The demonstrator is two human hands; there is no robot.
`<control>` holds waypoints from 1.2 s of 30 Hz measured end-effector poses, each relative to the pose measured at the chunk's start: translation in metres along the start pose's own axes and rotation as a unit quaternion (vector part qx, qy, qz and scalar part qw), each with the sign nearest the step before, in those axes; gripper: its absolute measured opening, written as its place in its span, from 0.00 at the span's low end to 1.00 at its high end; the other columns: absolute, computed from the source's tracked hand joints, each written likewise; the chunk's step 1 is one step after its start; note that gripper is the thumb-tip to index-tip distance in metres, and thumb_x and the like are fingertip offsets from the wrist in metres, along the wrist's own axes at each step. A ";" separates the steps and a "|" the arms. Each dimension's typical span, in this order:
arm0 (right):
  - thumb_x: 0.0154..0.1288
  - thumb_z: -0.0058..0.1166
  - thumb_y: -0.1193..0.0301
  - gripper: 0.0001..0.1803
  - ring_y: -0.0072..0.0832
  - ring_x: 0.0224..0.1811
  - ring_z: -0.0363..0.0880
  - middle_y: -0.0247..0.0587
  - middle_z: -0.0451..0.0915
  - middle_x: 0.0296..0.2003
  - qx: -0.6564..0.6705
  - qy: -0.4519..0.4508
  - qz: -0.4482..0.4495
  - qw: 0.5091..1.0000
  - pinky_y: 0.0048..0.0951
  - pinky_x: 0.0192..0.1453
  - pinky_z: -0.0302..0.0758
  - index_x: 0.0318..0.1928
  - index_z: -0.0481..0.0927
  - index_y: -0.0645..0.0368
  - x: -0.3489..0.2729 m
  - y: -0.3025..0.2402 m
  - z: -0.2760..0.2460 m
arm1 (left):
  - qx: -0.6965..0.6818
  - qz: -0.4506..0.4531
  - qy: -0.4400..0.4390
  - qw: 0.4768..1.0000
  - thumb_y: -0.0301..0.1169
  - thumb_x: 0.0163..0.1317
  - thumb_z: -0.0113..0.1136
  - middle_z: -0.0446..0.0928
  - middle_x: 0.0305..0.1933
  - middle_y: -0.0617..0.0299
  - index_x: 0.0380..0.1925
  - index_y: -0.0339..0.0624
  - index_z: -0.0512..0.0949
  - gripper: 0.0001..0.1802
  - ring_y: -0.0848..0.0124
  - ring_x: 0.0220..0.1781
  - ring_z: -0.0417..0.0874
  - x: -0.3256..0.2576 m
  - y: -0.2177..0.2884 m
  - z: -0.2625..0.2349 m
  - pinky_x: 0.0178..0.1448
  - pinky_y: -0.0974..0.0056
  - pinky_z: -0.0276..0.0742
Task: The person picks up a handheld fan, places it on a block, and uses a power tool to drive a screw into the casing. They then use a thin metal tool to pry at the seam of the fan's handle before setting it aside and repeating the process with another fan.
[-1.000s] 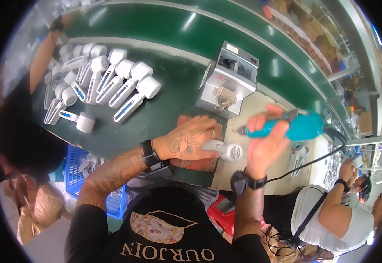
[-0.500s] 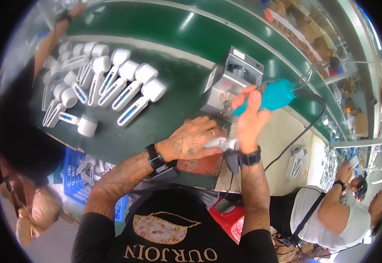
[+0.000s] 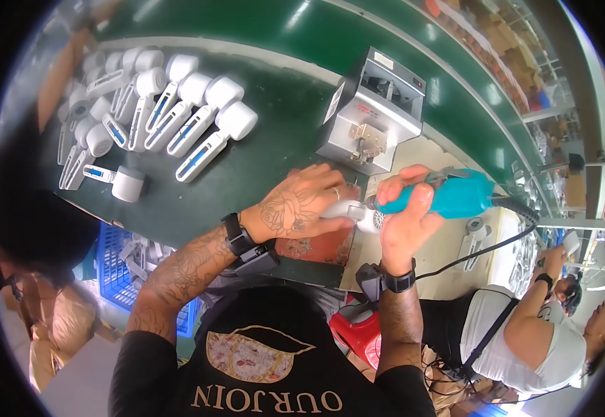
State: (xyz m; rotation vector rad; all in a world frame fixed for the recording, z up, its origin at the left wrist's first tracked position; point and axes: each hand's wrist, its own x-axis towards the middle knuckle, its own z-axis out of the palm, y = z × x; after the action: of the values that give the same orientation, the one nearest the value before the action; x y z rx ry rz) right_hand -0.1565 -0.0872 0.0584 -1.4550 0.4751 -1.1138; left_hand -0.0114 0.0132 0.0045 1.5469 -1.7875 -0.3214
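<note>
My left hand (image 3: pixel 299 201) is closed around a white handheld shower head (image 3: pixel 366 219), its round, grilled end pointing right. In my right hand (image 3: pixel 407 222) is a teal electric screwdriver (image 3: pixel 459 193), gripped near its front. Its tip points left and meets the shower head close to my left fingers; whether a screw is there is too small to tell. Beneath my left hand lies a reddish-brown mat (image 3: pixel 316 247). Part of the shower head's handle is hidden by my left fingers.
Several white shower heads with blue strips (image 3: pixel 202 132) lie on the green bench at left. Beyond my hands stands a grey metal machine (image 3: pixel 375 115). A black cable (image 3: pixel 466 257) trails from the screwdriver. A blue basket (image 3: pixel 118 267) holds white parts. Co-workers (image 3: pixel 511 340) are at both sides.
My right hand has brought the screwdriver down from in front of the grey machine to the shower head. My left hand keeps its hold, and the view has shifted slightly.
</note>
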 end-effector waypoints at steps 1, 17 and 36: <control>0.75 0.52 0.51 0.26 0.29 0.25 0.72 0.39 0.71 0.24 -0.007 0.001 0.010 1.000 0.32 0.32 0.71 0.46 0.70 0.67 -0.001 0.002 0.001 | 0.004 0.001 -0.002 1.000 0.48 0.59 0.67 0.73 0.43 0.62 0.53 0.48 0.78 0.26 0.62 0.49 0.75 0.000 -0.001 0.001 0.47 0.53 0.78; 0.76 0.51 0.52 0.24 0.28 0.26 0.72 0.39 0.72 0.25 -0.014 -0.013 0.051 0.999 0.32 0.34 0.72 0.42 0.70 0.64 0.003 0.003 0.004 | -0.009 0.008 0.009 1.000 0.44 0.59 0.68 0.74 0.46 0.60 0.49 0.47 0.81 0.21 0.59 0.49 0.76 0.000 0.000 0.003 0.50 0.54 0.76; 0.77 0.50 0.58 0.19 0.27 0.25 0.74 0.38 0.73 0.22 -0.022 0.026 -0.005 0.999 0.29 0.31 0.72 0.45 0.73 0.65 0.023 -0.009 0.020 | -0.015 0.032 0.028 0.999 0.37 0.61 0.63 0.75 0.45 0.61 0.52 0.49 0.80 0.19 0.59 0.48 0.78 -0.004 0.000 -0.002 0.48 0.54 0.79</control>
State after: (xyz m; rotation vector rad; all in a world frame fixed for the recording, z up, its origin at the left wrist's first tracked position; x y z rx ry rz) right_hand -0.1317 -0.0927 0.0773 -1.4699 0.5319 -1.1582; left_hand -0.0104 0.0172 0.0048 1.4607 -1.7763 -0.2707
